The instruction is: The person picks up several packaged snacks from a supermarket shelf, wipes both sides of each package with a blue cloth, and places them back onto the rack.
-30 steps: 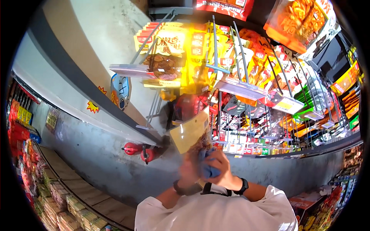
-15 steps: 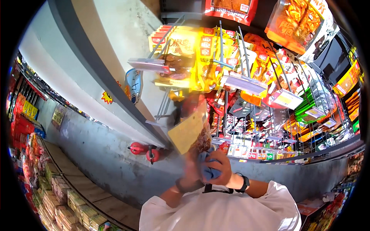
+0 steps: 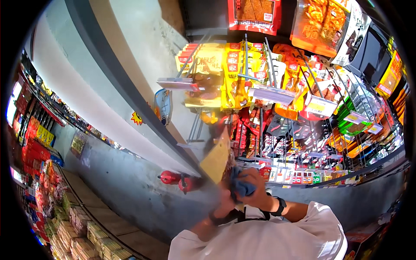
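- you have your left hand [image 3: 224, 203] closed at the lower end of a pale yellow packet [image 3: 214, 162]; motion blur softens the fingers, so you cannot make out each one;
- your right hand [image 3: 258, 193] is curled round a crumpled blue cloth [image 3: 243, 185], gripping it; the cloth sits just beside the packet's lower part, though you cannot tell how much of it touches;
- the packet stands tilted above your two hands, in front of your chest, its top leaning toward the rack; its left part is plain and pale, its right part darker and blurred;
- your hands are close together; you wear a dark wristband [image 3: 281, 206] on the right wrist and a white shirt [image 3: 260, 240];
- beyond the packet, yellow packs [image 3: 206, 80] hang on metal hooks, with a price holder [image 3: 177, 84] in front of them; more packs in orange, green and red hang to their right;
- above those you have a large red bag [image 3: 255, 15] and, further right, an orange bag [image 3: 318, 24];
- to your left rises a pale pillar [image 3: 93, 86] with a dark grey edge; near its foot are two red canisters [image 3: 169, 177], on the grey floor [image 3: 130, 173]; stacked goods [image 3: 82, 240] fill the lower left
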Demonstrator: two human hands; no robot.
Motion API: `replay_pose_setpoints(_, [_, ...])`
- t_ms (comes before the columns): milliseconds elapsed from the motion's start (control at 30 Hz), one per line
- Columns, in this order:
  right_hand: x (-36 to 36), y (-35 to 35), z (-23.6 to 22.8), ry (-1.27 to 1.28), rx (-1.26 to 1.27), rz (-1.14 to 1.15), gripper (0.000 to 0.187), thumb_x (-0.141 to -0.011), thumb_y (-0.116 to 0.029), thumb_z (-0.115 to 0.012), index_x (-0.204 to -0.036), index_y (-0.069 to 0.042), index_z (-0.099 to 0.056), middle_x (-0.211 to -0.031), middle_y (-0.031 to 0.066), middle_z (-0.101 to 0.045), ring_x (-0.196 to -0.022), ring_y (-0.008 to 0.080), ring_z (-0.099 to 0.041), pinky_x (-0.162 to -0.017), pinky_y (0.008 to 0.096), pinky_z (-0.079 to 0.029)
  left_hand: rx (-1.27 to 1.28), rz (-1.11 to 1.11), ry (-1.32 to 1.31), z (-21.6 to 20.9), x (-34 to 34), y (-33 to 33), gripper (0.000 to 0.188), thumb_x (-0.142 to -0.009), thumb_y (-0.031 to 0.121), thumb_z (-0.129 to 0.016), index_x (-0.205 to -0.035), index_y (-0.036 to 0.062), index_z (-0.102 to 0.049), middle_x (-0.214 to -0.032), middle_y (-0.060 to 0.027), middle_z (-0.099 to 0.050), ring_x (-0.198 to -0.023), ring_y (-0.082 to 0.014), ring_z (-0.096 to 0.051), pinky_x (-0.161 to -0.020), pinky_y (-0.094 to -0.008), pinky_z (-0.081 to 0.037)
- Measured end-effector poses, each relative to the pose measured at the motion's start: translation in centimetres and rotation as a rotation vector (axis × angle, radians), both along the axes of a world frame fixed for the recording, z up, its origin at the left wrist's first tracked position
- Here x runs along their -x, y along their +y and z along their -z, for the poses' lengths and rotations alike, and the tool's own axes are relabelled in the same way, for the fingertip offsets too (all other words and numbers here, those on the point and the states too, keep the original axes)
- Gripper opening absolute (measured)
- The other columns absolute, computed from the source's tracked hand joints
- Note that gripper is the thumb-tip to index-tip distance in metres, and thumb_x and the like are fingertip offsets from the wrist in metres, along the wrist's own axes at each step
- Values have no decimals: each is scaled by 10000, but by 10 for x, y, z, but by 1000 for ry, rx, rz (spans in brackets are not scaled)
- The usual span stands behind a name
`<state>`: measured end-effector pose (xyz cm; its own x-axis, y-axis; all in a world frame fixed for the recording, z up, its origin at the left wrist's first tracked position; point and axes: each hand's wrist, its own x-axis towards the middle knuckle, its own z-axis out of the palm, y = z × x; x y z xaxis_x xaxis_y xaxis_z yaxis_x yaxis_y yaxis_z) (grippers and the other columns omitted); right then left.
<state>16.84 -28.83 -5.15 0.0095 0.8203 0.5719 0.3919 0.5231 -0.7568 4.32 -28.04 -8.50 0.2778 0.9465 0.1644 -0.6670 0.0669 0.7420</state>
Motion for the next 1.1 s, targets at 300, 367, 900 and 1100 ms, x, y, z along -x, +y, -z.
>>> replay_pose_setpoints(300, [-7,18,-20,21,-32,111,328,-620,-39,-748,-914,-22,-602,-964,129,-572,-872,280,-563,-770,362,-455,-87,95,-86,4,-20,-11,665,-927,432,-384,-1459,91,-178,-1441,-83,-296,-1324,-243,-330,-1085,-410,-288])
replay_pose_setpoints(367, [-5,23,-25,56,-7,120,331,-626,-30,-743,-922,-15,-598,-967,135,-578,-871,279,-565,-776,362,-456,-18,82,-79,4,-21,-10,651,-931,415,-386,-1456,84,-191,-1429,-87,-312,-1318,-244,-340,-1083,-411,-295])
replay_pose_setpoints(900, [-25,10,-29,194,324,-166,584,-639,-231,-839,-1107,-9,-569,-1048,135,-597,-963,236,-575,-862,343,-448,-961,-336,778,-22,-7,50,647,-904,599,-384,-1390,173,-408,-1500,-229,-183,-1378,-471,-119,-1066,-591,-124])
replay_pose_setpoints(1100, [-29,19,-27,131,199,-171,472,-695,-198,-786,-1065,4,-574,-981,149,-605,-893,241,-593,-787,357,-474,-811,-287,624,-8,-9,53,669,-908,590,-385,-1387,124,-410,-1491,-231,-202,-1381,-430,-163,-1086,-548,-134])
